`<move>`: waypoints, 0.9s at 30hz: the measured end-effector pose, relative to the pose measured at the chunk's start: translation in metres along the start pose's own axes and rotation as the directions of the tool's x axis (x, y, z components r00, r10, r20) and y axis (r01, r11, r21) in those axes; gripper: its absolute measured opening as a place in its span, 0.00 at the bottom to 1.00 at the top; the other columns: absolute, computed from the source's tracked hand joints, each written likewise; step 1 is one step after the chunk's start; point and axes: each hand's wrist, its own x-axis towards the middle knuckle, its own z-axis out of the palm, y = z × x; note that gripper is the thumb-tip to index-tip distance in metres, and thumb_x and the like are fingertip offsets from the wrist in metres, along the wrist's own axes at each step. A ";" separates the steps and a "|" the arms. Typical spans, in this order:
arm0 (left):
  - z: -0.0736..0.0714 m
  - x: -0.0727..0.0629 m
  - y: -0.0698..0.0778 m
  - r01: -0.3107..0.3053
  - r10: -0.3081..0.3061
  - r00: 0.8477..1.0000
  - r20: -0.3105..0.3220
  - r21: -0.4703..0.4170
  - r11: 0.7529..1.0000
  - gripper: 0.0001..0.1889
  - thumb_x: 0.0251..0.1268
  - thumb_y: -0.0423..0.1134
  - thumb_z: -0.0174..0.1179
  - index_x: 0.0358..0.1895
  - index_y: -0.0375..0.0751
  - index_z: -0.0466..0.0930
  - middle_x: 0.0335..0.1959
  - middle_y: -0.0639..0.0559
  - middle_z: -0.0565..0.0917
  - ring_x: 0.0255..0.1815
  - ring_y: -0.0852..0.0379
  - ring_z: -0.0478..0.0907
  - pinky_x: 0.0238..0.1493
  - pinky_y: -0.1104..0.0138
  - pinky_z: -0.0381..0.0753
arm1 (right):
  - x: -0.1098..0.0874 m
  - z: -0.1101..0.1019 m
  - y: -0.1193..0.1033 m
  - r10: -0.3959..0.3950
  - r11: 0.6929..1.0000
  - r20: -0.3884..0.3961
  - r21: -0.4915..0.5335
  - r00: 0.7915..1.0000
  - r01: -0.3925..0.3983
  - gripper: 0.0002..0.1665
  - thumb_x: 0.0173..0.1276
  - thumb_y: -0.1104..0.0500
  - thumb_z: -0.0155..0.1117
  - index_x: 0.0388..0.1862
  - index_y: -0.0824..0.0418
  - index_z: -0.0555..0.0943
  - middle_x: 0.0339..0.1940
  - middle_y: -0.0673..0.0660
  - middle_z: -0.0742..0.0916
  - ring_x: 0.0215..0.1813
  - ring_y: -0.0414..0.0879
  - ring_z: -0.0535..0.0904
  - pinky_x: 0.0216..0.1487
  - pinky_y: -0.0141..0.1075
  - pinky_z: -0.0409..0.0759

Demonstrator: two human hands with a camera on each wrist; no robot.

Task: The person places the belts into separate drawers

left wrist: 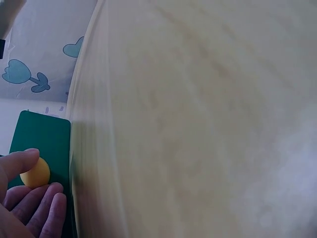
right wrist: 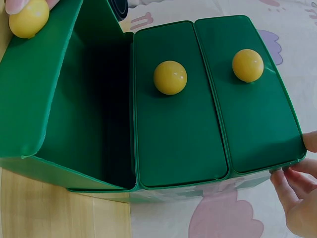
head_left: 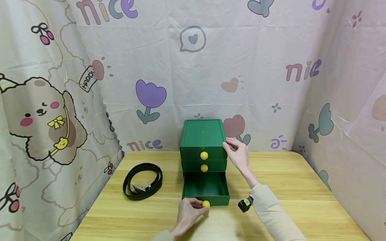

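A green three-drawer box stands at the back of the table, a yellow ball knob on each drawer. Its bottom drawer is pulled out, with the green inside showing; the upper two drawers are closed. At the front, my left hand pinches the bottom drawer's yellow knob between thumb and fingers. My right hand touches the box's upper right edge. In the right wrist view, the right fingers lie against the side wall, near the top drawer.
Left of the box lies a coiled black belt with a metal buckle. A small black and yellow object is by the right sleeve, on the wooden table. Printed curtains hang behind and at both sides.
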 end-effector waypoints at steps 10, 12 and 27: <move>-0.001 -0.007 0.002 -0.019 0.020 0.999 0.035 -0.014 1.000 0.11 0.44 0.42 0.80 0.28 0.41 0.90 0.26 0.51 0.91 0.26 0.68 0.84 0.32 0.74 0.83 | -0.001 0.000 0.000 -0.005 1.000 0.001 0.005 1.000 0.005 0.19 0.69 0.68 0.65 0.54 0.80 0.81 0.59 0.75 0.84 0.58 0.64 0.84 0.59 0.50 0.80; -0.002 -0.008 0.002 -0.019 0.020 0.999 0.039 -0.018 1.000 0.11 0.44 0.42 0.80 0.28 0.41 0.90 0.26 0.51 0.91 0.26 0.68 0.84 0.32 0.74 0.83 | -0.001 0.001 0.000 -0.006 1.000 0.000 0.005 1.000 0.006 0.19 0.69 0.68 0.65 0.54 0.80 0.81 0.59 0.75 0.84 0.58 0.64 0.84 0.59 0.49 0.80; -0.004 -0.014 0.003 -0.018 0.019 0.998 0.061 -0.005 1.000 0.11 0.45 0.42 0.80 0.29 0.42 0.90 0.27 0.52 0.91 0.26 0.68 0.84 0.31 0.73 0.83 | 0.000 0.000 0.001 0.000 1.000 0.001 0.007 1.000 0.000 0.19 0.69 0.68 0.65 0.55 0.80 0.81 0.59 0.74 0.84 0.58 0.64 0.84 0.59 0.49 0.80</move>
